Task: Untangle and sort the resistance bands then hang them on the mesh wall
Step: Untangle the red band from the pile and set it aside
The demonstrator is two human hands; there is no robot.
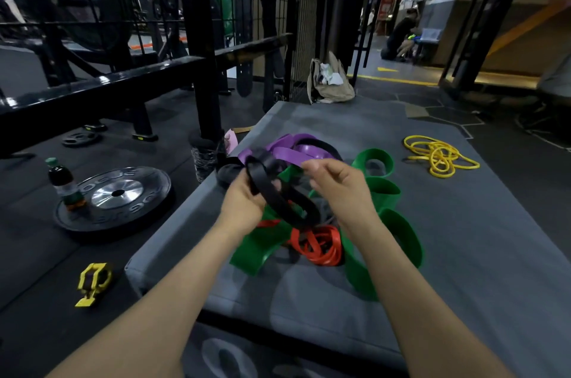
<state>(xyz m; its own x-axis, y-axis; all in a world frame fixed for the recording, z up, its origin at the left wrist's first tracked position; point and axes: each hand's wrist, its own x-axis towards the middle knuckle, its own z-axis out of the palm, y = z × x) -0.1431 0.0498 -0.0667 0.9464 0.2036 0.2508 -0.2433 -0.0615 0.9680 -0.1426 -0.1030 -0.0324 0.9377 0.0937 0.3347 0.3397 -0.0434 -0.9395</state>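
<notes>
A tangled heap of resistance bands lies on a grey mat (pixel 463 254): wide green bands (pixel 398 232), purple bands (pixel 290 152) at the far side, red bands (pixel 321 244) near the front. My left hand (pixel 244 201) grips a black band (pixel 278 189) lifted just above the heap. My right hand (pixel 336 182) hovers over the heap with fingers curled; whether it pinches a band is unclear. A separate bunch of thin yellow bands (pixel 438 155) lies at the mat's far right. The black mesh wall (pixel 296 6) stands behind the mat.
Left of the mat on the dark floor sit a weight plate (pixel 114 195), a bottle (pixel 65 182) on it and a yellow collar clamp (pixel 92 283). A black rack frame (pixel 197 53) rises at the left. A beige bag (pixel 332 80) stands behind the mat. A person crouches far back right.
</notes>
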